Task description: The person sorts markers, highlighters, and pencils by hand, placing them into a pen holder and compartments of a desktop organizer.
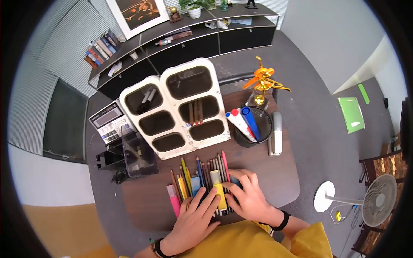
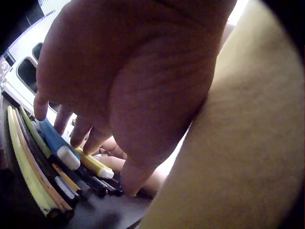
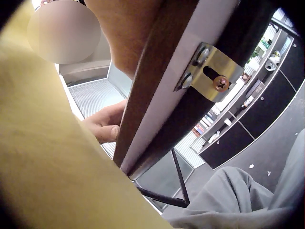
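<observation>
Several colored pencils (image 1: 199, 165) lie side by side on the brown desk, pointing away from me. Among them are a pink highlighter (image 1: 173, 201), a blue highlighter (image 1: 195, 185) and a yellow highlighter (image 1: 221, 198). My left hand (image 1: 195, 217) spreads over the row, its extended fingertips touching the yellow and reaching beside the blue one. On the right, my right hand (image 1: 249, 198) rests over the pencils with loosely bent fingers, index fingertip right at the yellow highlighter. Something blue partly shows beneath its fingers. In the left wrist view, the blue highlighter (image 2: 59, 143) shows its white end.
A white organizer (image 1: 163, 86) with pens and pencils in some compartments stands behind the row. Right of it are a black mesh cup (image 1: 260, 139) of markers, a stapler (image 1: 276, 133) and a golden figurine (image 1: 262, 79). A calculator (image 1: 107, 118) and a dark clear-sided box (image 1: 137, 152) stand left.
</observation>
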### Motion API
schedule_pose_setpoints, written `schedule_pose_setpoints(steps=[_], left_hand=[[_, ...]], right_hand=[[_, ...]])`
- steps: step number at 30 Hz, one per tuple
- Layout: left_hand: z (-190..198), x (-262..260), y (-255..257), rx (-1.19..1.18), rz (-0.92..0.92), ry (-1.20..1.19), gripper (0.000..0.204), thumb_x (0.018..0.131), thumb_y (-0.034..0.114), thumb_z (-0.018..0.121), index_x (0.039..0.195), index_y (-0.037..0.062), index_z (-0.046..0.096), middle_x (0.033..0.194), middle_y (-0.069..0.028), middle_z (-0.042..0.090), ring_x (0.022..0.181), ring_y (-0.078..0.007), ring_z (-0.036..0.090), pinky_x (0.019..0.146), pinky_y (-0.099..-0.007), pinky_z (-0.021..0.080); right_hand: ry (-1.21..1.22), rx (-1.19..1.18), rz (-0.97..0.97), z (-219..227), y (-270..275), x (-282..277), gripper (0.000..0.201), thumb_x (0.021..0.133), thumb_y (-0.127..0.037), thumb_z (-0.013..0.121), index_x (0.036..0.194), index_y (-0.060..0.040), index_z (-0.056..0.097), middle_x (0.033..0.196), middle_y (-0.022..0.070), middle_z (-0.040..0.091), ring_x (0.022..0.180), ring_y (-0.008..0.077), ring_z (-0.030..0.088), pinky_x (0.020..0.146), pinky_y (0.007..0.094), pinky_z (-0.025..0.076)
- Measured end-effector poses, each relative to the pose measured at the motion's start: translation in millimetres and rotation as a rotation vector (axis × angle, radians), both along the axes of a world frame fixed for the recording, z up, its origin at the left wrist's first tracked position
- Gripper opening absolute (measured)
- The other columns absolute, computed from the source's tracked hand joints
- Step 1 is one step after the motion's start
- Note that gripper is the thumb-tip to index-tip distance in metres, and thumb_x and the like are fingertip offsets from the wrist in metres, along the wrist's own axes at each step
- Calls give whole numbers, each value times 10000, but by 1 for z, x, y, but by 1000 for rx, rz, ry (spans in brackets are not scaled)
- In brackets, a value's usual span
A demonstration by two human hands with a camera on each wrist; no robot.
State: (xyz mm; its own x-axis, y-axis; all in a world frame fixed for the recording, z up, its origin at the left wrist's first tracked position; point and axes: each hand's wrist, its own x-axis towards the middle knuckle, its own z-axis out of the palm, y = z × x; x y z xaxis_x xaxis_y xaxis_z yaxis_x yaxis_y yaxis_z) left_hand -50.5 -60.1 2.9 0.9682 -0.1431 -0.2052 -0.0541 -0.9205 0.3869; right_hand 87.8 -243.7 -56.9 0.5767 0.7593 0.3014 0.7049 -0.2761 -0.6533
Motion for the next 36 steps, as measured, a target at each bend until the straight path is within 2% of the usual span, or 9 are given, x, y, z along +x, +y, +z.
schedule_pose_setpoints(steps=[2,13,25,30,34,36], left_hand=[[2,2,-1,2,-24,1,793,891,357,813,1547,41,498,1679,-138,394,1522,-342,387,1152,-547,353],[-2,1,-7,-25,2,31,785,902,356,802,1544,35,484,1702,-140,354,1525,-309,399,1131,-524,353],[-3,-15,10,3,53,-19,815,876,375,825,1534,17,502,1670,-193,376,1518,-393,365,1147,-547,380],[-2,-14,18,-80,140,-8,868,825,273,886,1535,-8,471,1676,-246,306,1506,-457,346,1165,-560,385],[1,-9,32,-150,151,-20,923,785,250,916,1537,-13,450,1685,-271,247,1497,-493,332,1197,-571,366],[3,-6,39,-176,130,7,1025,729,243,953,1559,-10,408,1689,-273,226,1495,-518,312,1224,-581,336]], right_hand=[[15,-9,-11,2,0,1,371,871,-77,738,1232,-37,659,1436,184,517,1294,423,479,1083,540,413],[13,-26,-17,1,1,1,438,857,-115,796,1260,-44,639,1445,200,511,1278,437,476,1067,547,424],[6,-41,-23,3,3,1,460,828,-109,811,1254,-52,648,1435,201,521,1260,445,481,1055,549,434],[2,-43,-22,4,3,1,461,828,-110,811,1254,-50,646,1436,199,522,1251,445,484,1050,549,435],[-7,-55,-23,4,4,0,459,832,-113,809,1256,-49,645,1437,199,521,1249,446,485,1047,546,437],[-10,-55,-25,5,4,0,457,833,-114,808,1255,-49,645,1435,200,523,1248,446,486,1047,545,437]])
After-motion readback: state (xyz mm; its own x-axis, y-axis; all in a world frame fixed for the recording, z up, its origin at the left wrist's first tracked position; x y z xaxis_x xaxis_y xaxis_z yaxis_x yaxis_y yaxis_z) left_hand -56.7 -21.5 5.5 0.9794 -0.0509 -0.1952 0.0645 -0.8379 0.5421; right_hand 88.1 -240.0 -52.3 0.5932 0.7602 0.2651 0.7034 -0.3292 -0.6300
